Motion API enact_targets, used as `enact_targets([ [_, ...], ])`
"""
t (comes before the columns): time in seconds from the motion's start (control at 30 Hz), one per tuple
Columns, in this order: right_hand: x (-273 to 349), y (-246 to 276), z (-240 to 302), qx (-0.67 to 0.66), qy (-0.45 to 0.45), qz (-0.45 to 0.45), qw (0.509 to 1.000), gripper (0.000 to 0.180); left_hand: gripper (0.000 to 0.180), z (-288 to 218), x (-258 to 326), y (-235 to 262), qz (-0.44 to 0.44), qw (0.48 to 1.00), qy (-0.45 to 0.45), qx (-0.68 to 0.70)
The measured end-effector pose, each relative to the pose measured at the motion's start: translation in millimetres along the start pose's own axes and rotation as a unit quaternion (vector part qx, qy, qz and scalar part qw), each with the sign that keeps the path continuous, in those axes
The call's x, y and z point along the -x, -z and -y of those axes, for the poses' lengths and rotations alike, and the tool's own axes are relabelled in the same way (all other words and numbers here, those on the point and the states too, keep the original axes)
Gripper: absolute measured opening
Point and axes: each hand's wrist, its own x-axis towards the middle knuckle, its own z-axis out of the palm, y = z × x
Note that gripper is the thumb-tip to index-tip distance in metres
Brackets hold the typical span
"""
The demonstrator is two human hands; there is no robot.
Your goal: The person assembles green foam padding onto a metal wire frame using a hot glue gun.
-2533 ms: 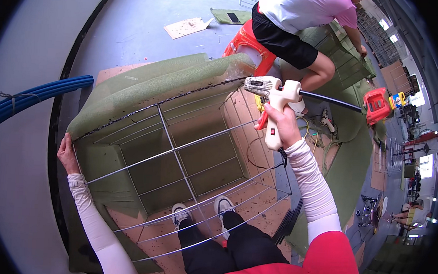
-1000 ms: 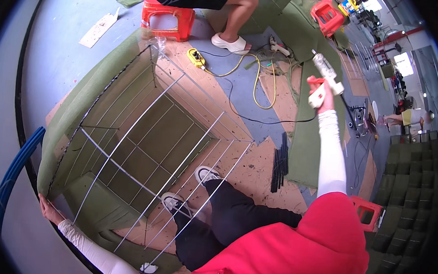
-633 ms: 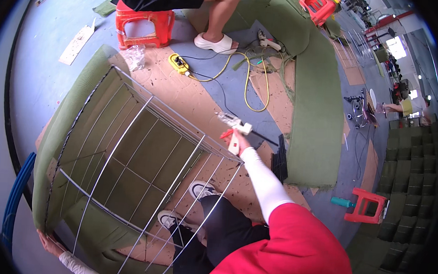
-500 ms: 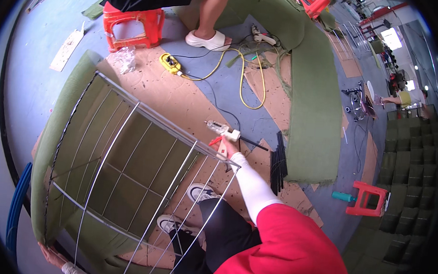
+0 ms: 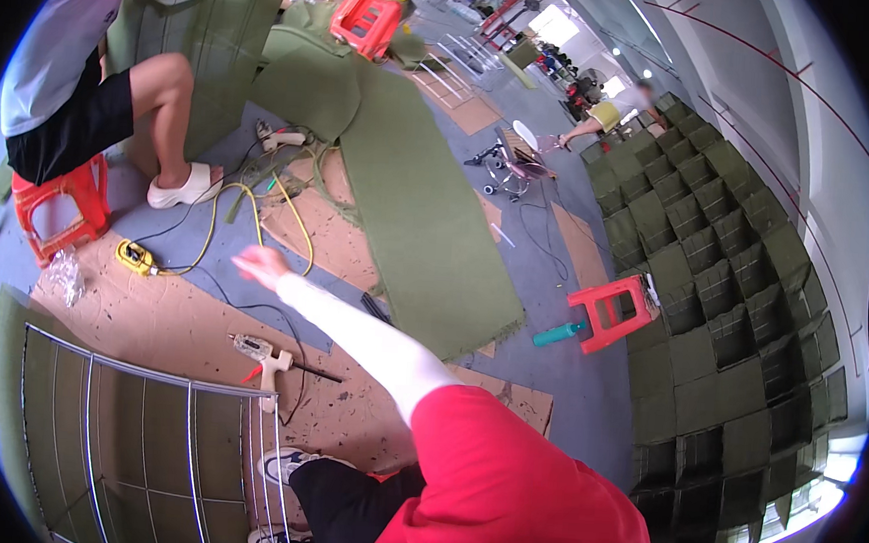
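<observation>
My right hand point(image 5: 263, 264) reaches out over the cardboard near the yellow cable point(image 5: 308, 252), fingers stretched out and nothing visible in them. My left hand is out of the picture. A pale glue gun point(image 5: 272, 363) with a red trigger lies on the cardboard, apart from my hand, its dark cord and a black stick trailing from it. At the lower left stands a metal wire frame point(image 5: 189, 426) lined with green fabric point(image 5: 12, 385), beside my legs. Its lower part is cut off by the picture edge.
A yellow socket block point(image 5: 135, 257) and plastic bag point(image 5: 66, 277) lie beyond the frame. Another person point(image 5: 67, 100) sits on a red stool point(image 5: 65, 211). A long green fabric strip point(image 5: 428, 221) crosses the floor. Right are a teal bottle point(image 5: 558, 334), red stool point(image 5: 611, 312) and stacked green bins point(image 5: 667, 375).
My right hand has left the glue gun, which stays on the cardboard, and moved forward. My view has swung right; my left hand has gone out of it.
</observation>
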Motion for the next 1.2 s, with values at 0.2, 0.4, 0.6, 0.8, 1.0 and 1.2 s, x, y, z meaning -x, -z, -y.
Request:
enact_targets([
  [0.2, -69.7, -170.2, 217.7, 0.046, 0.249, 0.143, 0.957, 0.043, 0.037, 2.2, -31.9, 11.0, -0.008, 0.993, -0.091, -0.078],
  [0.4, -63.7, -210.7, 256.5, 0.023, 0.004, 0.553, 0.833, 0.057, 0.042, -136.6, 132.4, 174.7, -0.158, 0.944, 0.199, -0.210],
  [0.6, -46.0, -293.5, 300.2, 0.033, -0.109, 0.553, 0.825, 0.058, 0.035, -183.4, 157.6, 279.8, -0.349, 0.878, 0.197, 0.261],
  [0.8, -58.7, -296.9, 309.3, 0.027, -0.142, 0.539, 0.830, 0.074, 0.034, -202.1, 135.9, 270.8, -0.244, 0.844, 0.209, 0.429],
  [1.0, -54.8, -294.5, 316.3, -0.030, -0.028, 0.570, 0.820, 0.038, 0.028, -210.3, 102.0, 287.8, -0.193, 0.879, 0.286, 0.328],
  [1.2, -14.5, -233.9, 317.5, -0.170, 0.032, 0.546, 0.820, 0.042, 0.030, -242.5, 128.0, 285.4, -0.163, 0.905, 0.184, 0.348],
])
